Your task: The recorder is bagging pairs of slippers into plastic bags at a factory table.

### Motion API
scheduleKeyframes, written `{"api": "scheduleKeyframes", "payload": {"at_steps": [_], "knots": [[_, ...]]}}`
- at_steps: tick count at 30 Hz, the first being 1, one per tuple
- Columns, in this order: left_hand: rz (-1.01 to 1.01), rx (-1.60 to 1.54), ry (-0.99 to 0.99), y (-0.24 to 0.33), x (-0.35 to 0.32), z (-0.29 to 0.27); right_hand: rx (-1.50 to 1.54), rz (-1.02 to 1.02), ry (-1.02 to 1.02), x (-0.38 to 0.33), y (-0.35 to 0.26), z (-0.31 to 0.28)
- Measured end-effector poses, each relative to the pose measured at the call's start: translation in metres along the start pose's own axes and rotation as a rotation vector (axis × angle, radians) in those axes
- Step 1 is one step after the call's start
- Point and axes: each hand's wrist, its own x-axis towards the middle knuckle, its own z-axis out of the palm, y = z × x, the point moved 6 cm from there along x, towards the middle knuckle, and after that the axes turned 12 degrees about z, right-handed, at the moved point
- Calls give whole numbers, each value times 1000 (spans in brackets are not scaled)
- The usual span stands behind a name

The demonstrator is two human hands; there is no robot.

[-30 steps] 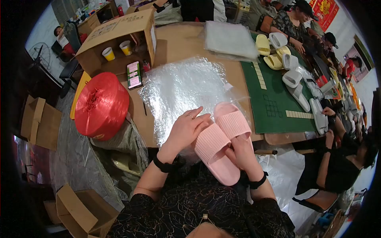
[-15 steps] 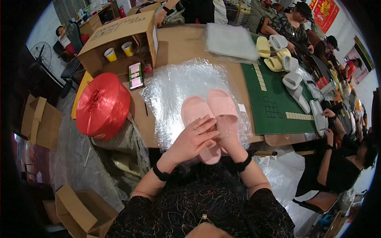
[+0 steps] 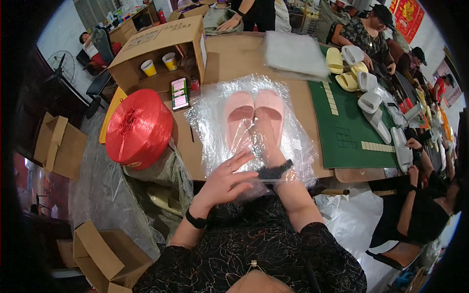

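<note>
A pair of pink slide slippers [image 3: 239, 105] lies side by side, toes away from me, inside a clear plastic bag [image 3: 298, 158]. My right hand [image 3: 266, 132] is in the bag up to the wrist, on the slippers. Its fingertips are hidden at the right slipper's strap, and the dark wristband sits under the film at the bag's mouth. My left hand [image 3: 227, 178], fingers and thumb apart, rests on the bag's near left edge by the slippers' heels. More clear bags lie flat beneath this one.
On the left are a red twine roll [image 3: 139, 129], a phone [image 3: 180, 94] and a carton [image 3: 156, 49] holding two cups. A stack of clear bags [image 3: 295, 53] lies farther back. Yellow and white slippers [image 3: 370, 101] sit on a green mat [image 3: 337, 146]; co-workers are at the right.
The pink slippers have moved away from me into the clear bag, my right hand following them in. My left hand has come off the slippers and back toward the bag's near edge.
</note>
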Motion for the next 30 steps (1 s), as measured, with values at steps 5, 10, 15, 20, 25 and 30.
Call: {"api": "scheduleKeyframes", "payload": {"at_steps": [5, 10, 15, 20, 25, 30], "knots": [[-276, -66, 350, -21, -39, -16, -36, -363, 70, -92, 0, -55], [-815, -329, 528, -64, -91, -8, 296, -88, -512, -156, 21, -127], [-1044, -540, 383, -91, -104, 16, 615, 453, -366, -155, 78, -192], [-1068, -509, 263, -90, -79, 20, 482, 451, 2, -94, 119, -183], [-963, -579, 248, -99, -86, 28, 199, 416, -281, -71, 135, -142], [-1004, -669, 426, -100, -95, 16, 395, 389, -451, -65, 128, -146]]}}
